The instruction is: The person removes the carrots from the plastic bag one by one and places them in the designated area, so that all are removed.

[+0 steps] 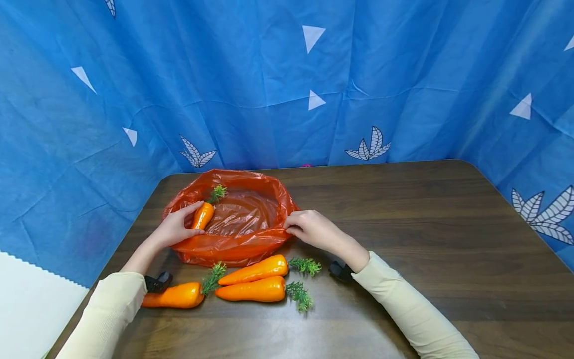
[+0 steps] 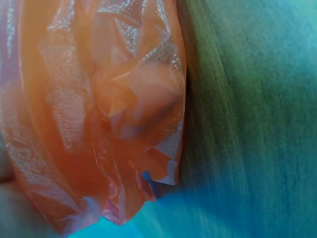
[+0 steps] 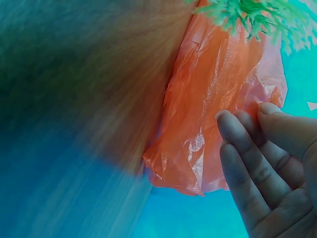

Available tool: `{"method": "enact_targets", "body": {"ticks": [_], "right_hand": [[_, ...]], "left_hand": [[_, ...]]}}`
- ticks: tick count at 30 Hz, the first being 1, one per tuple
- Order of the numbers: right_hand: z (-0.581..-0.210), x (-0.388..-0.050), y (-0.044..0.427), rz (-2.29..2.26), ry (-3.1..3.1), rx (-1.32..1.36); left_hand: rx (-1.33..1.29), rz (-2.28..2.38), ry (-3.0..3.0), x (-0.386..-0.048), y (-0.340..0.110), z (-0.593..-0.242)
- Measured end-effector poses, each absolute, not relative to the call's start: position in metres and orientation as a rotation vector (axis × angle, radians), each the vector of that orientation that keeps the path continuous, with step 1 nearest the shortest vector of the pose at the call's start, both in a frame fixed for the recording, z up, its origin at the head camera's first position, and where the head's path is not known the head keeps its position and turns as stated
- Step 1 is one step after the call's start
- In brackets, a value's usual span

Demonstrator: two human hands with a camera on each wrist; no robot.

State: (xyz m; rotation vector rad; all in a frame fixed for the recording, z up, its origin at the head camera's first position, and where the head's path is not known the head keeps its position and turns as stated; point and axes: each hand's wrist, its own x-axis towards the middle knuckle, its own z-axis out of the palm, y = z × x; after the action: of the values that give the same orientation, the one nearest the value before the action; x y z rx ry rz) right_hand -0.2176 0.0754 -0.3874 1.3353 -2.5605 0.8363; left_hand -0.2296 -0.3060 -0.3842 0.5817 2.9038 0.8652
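A red plastic bag (image 1: 242,247) lies wide-mouthed toward the back left of the table. Inside its left part, my left hand (image 1: 177,228) grips an orange carrot (image 1: 204,215) with a green leafy top (image 1: 217,193), thumb on one side and fingers on the other. My right hand (image 1: 316,230) pinches the bag's right rim between thumb and fingers, also seen in the right wrist view, where the bag (image 3: 213,99) hangs in folds beside the fingers. In the left wrist view the bag's film (image 2: 138,99) covers most of the left hand and hides the carrot.
Two carrots (image 1: 255,289) lie side by side in front of the bag, green tops to the right. Another carrot (image 1: 181,295) lies by the left wrist, partly hidden by the sleeve. The brown wooden table (image 1: 430,224) ends at a blue patterned curtain (image 1: 278,75).
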Motion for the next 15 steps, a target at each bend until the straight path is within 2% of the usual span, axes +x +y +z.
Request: {"method": "enact_targets", "body": {"ticks": [15], "right_hand": [[-0.3847,-0.2162,0.0746,0.814,-2.563,1.332]], "left_hand": [[0.610,0.895,2.826,-0.2268,-0.3028,-0.3803]]}}
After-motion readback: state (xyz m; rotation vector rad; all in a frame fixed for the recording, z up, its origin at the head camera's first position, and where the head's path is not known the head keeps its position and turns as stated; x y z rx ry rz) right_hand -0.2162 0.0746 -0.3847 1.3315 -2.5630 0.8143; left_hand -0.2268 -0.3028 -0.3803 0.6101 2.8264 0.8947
